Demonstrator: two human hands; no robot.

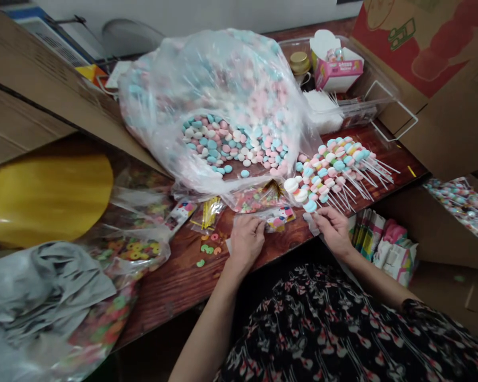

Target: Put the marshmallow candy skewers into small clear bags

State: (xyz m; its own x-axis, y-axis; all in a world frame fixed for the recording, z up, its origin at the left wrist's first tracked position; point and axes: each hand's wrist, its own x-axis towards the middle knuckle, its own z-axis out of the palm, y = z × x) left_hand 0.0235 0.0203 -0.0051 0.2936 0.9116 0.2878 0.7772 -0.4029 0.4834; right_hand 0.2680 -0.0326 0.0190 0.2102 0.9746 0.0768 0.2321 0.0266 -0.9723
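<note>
Wooden tabletop (175,297) beneath, left hand (245,241) and right hand (333,228) clamp a clear wrapper (281,218).

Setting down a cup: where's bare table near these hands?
Bare wood shows between the left hand and the table's front edge, below the gummy rings, and right of the marshmallow skewers. Crowded: around the clear bag of marshmallows.

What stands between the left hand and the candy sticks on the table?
A small clear bag with a printed label lies there, just past the left hand, on the table, in front of the candy sticks.
</note>
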